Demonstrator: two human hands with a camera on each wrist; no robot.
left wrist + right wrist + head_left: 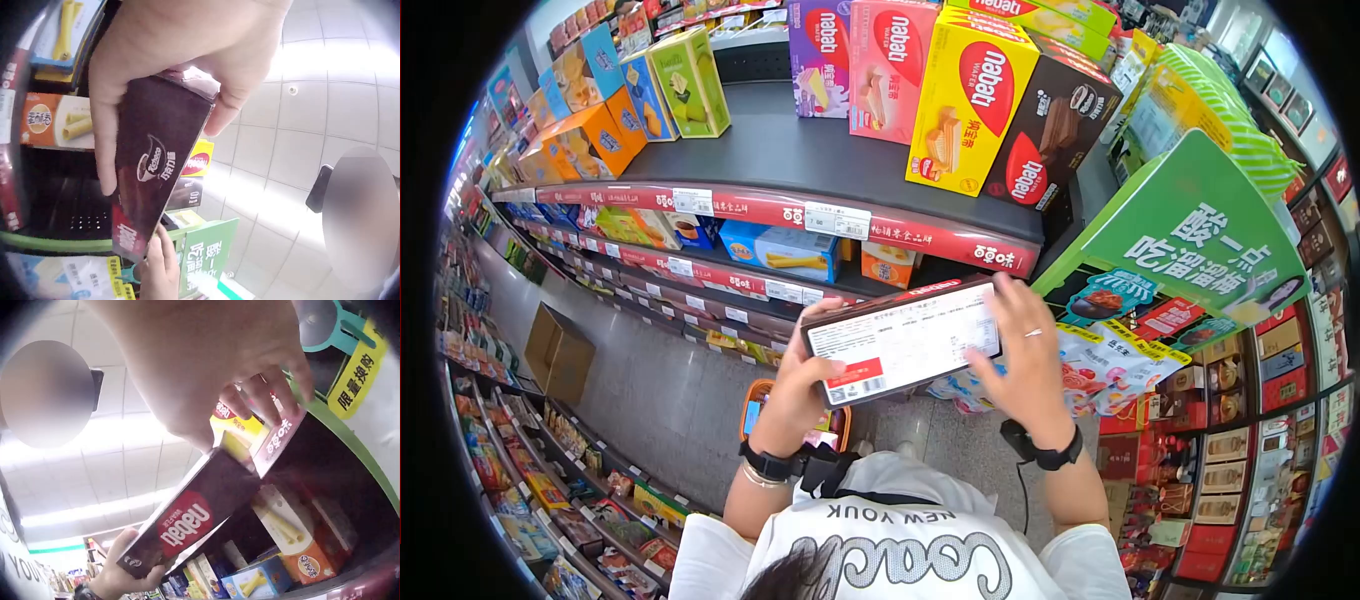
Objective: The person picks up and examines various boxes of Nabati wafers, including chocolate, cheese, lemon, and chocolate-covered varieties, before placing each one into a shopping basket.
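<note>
A dark brown Nabati wafer box is held up in front of the chest, its white printed back with a barcode facing the head camera. My left hand grips its left end, thumb on the printed face. In the left wrist view the left hand spans the box with fingers on one side and thumb on the other. At the other end is my right hand, fingers spread, thumb over the printed face. The right wrist view shows the right hand's thumb at the box corner, fingers loosely extended.
Upright Nabati boxes, purple, pink, yellow and brown, stand on the shelf. A green sign rises at right. Below stand an orange basket and a cardboard box on the floor.
</note>
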